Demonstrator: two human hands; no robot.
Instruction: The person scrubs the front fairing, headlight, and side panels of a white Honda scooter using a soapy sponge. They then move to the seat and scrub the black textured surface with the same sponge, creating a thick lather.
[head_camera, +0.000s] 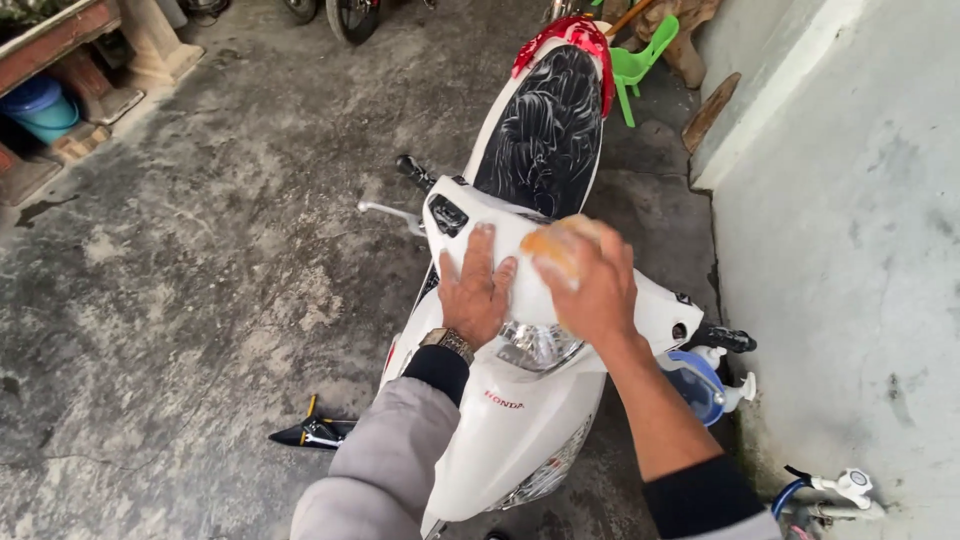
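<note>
**Both hands on the front of a white scooter**

Right hand (590, 285): fingers curled down over a yellow-orange sponge (553, 243), pressing it against the top of the scooter's handlebar cover (650, 300). Only the far edge of the sponge shows past the fingertips; the rest is hidden under the palm. Sleeve pushed up the forearm.

Left hand (477, 290): spread flat, fingers wide and straight, palm down on the same cover, just beside the right hand and nearly touching it. It grips nothing. A metal wristwatch (448, 343) sits at the wrist, above a grey sleeve with a dark cuff.

Scooter (520, 420): white body, standing on wet, patchy concrete. Headlight (535, 347) directly below the two hands. Beyond the fingertips, the black seat (545, 125) is streaked with white suds; a red tail part lies past it. Black grip and silver brake lever stick out to the left of the left hand.

Under the right forearm, a blue-and-clear jug (695, 385) sits by the wall. A green plastic chair (640, 60) stands well beyond the seat.
</note>
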